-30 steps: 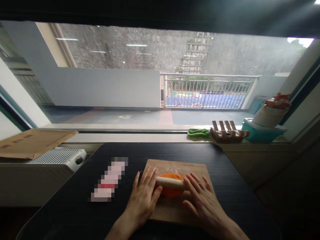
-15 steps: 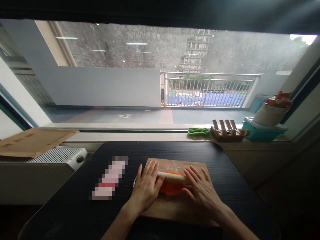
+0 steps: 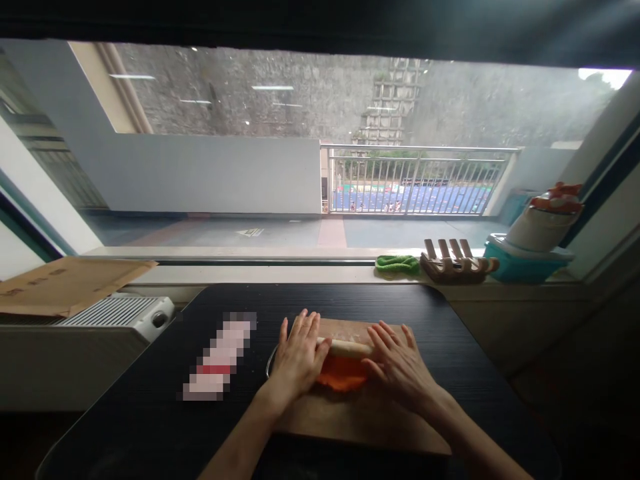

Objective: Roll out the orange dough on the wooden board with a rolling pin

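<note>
A pale rolling pin (image 3: 345,347) lies crosswise over a flattened piece of orange dough (image 3: 345,373) on a wooden board (image 3: 360,423). My left hand (image 3: 299,353) rests on the pin's left end, fingers stretched out and pointing away from me. On the right end lies my right hand (image 3: 400,357), palm down with its fingers spread. Both ends of the pin are hidden under the hands. Most of the dough shows on the near side of the pin. A thin metal handle on the board's left edge shows beside my left hand.
The board is on a black table (image 3: 240,433). A blurred pink-white item (image 3: 220,357) lies left of it. Along the windowsill are a green cloth (image 3: 397,265), a brown clawed rack (image 3: 456,263) and a teal box (image 3: 527,260). Cardboard (image 3: 75,283) covers a radiator (image 3: 125,310).
Both hands have moved slightly away from me, rolling the pin toward the dough's far edge. More of the orange dough shows on the near side.
</note>
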`<state>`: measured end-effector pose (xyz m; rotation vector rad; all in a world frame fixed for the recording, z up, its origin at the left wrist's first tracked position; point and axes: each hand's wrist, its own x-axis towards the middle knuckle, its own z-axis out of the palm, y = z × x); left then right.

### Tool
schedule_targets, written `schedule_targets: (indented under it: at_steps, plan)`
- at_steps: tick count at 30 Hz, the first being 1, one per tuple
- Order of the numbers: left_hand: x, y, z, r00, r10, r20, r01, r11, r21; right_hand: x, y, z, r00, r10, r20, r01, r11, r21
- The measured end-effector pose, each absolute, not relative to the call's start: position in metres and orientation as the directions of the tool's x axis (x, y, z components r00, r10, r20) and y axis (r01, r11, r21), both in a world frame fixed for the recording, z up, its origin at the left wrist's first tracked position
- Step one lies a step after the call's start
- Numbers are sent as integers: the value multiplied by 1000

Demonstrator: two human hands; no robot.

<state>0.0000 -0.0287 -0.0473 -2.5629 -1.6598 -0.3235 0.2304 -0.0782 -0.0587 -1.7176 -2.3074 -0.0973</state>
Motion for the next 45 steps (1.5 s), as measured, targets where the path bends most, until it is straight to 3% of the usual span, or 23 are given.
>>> schedule_targets:
  at_steps: [3, 9, 16, 22, 30, 35, 41, 45]
  plan:
    - [9, -15, -42, 378, 899, 222, 916, -399, 54, 230, -68, -51, -217, 947, 235, 961, 250, -120]
    - [-18, -53, -53, 457, 855, 244, 875, -482, 49, 229, -111, -71, -414, 857, 307, 896, 443, -27]
    - [1, -32, -39, 404, 895, 188, 903, -423, 71, 227, -85, -59, -261, 932, 252, 957, 285, -62]
    - [-34, -75, -57, 515, 812, 274, 844, -537, 3, 224, -135, -74, -443, 795, 413, 887, 455, 77]
    - [-31, -72, -54, 480, 831, 282, 865, -502, 6, 216, -128, -73, -342, 804, 487, 936, 337, 101]
    - [-44, -89, -63, 542, 762, 354, 825, -564, -50, 217, -147, -77, -427, 762, 488, 901, 403, 159]
    - [-34, -78, -55, 480, 832, 279, 865, -502, 8, 216, -130, -74, -330, 816, 475, 939, 334, 79]
    - [-42, -90, -58, 528, 774, 350, 834, -551, -39, 219, -141, -76, -400, 803, 442, 910, 404, 89]
